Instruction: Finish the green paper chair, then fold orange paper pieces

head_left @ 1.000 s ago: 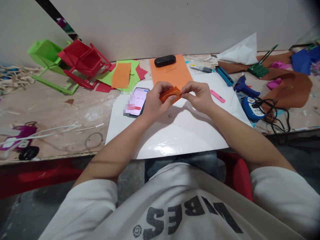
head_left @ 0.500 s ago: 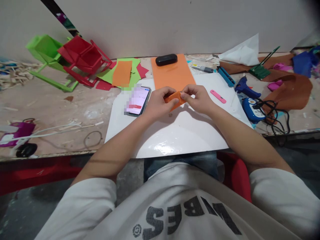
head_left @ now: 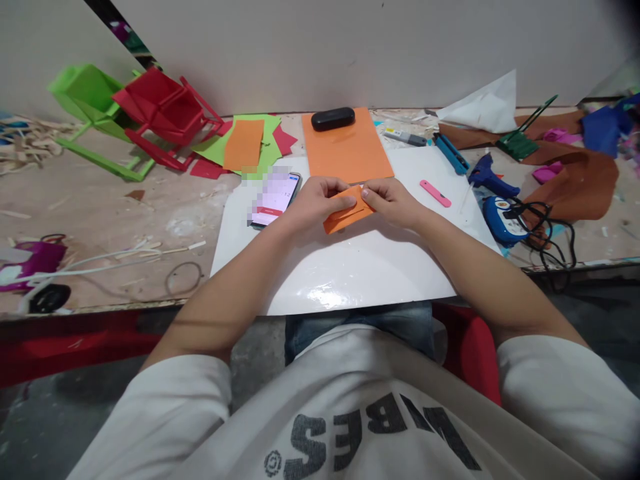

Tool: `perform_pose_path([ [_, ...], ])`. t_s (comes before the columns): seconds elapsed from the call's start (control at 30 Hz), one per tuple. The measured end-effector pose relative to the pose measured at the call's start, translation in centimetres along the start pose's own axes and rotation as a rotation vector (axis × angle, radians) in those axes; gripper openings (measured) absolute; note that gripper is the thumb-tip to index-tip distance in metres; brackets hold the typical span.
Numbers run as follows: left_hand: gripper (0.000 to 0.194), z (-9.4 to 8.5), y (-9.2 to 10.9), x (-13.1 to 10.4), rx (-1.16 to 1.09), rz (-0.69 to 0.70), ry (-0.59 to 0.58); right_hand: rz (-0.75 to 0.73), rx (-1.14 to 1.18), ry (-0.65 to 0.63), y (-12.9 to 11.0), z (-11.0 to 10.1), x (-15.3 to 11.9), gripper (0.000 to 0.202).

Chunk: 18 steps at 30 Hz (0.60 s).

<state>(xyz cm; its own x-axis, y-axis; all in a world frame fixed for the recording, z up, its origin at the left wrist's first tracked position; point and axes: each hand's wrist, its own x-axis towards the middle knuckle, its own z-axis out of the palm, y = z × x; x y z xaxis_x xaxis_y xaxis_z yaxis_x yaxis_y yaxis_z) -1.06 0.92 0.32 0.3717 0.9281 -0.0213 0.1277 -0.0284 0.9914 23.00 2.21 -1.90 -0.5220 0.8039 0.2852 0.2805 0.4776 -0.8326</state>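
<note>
A small folded piece of orange paper (head_left: 345, 217) is held up over the white board (head_left: 330, 280). My left hand (head_left: 320, 203) grips its left part, the thumb lying across the top face. At the paper's upper right corner, the thumb and fingers of my right hand (head_left: 393, 200) pinch the edge. Behind both hands lies a larger orange sheet (head_left: 350, 157) with a black case (head_left: 333, 119) resting on it. Left of my left hand is a phone (head_left: 276, 200), its screen lit. A pink cutter (head_left: 435, 193) lies to the right of my right hand.
Red (head_left: 165, 110) and green (head_left: 95, 100) paper-covered chair models stand at the back left, beside coloured paper scraps (head_left: 243, 145). On the right are a blue glue gun (head_left: 493, 177), a blue device (head_left: 505, 220) with black cable, a teal stapler (head_left: 451, 154) and brown paper (head_left: 590, 187).
The orange paper has turned so that more of its flat face shows, and its lower edge reaches further toward me. Both hands keep hold of it, shifted only slightly.
</note>
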Motion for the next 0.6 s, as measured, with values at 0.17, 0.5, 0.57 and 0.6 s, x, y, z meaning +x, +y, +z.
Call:
perform_pose_path([
  [0.17,0.023,-0.4,0.5,0.5,0.005,-0.106,0.141,-0.003,-0.086,0.169,0.8,-0.6,0.3,0.084],
  [0.5,0.027,-0.5,0.7,1.3,0.034,-0.061,0.318,0.072,-0.143,0.300,1.6,-0.2,0.7,0.094],
  [0.57,0.026,-0.7,0.4,1.5,0.066,-0.054,0.334,0.077,-0.120,0.299,1.7,-0.1,0.7,0.094],
  [0.6,0.026,-0.8,0.2,1.6,0.082,-0.051,0.342,0.080,-0.099,0.299,1.8,-0.1,0.7,0.094],
])
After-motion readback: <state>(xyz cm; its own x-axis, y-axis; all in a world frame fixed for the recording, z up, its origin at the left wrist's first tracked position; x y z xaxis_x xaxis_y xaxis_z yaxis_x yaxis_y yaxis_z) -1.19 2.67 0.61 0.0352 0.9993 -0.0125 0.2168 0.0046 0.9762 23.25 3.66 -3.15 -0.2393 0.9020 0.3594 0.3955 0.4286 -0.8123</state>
